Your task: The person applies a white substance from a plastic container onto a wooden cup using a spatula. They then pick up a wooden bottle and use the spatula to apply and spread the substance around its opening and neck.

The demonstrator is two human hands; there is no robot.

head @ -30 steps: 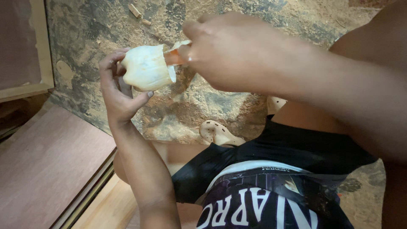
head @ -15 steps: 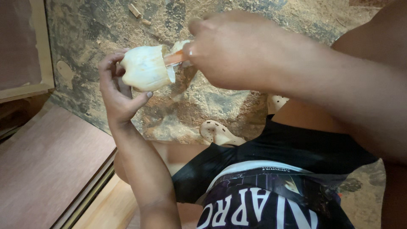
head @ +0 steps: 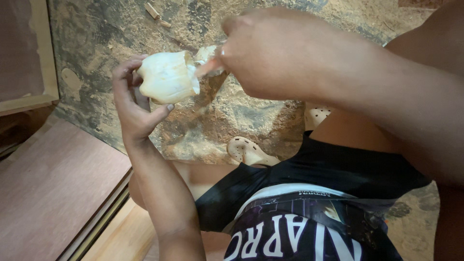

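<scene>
The left hand (head: pixel 133 104) cradles a pale carved wooden piece (head: pixel 167 77) in its grip; the right hand (head: pixel 285 53), clenched on an orange-handled tool (head: pixel 207 66), touches its edge.

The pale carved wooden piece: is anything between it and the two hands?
Nothing visible. The left hand grips the pale carved wooden piece directly, and the right hand brings an orange-tipped tool to its open end. The dusty floor lies behind.
</scene>
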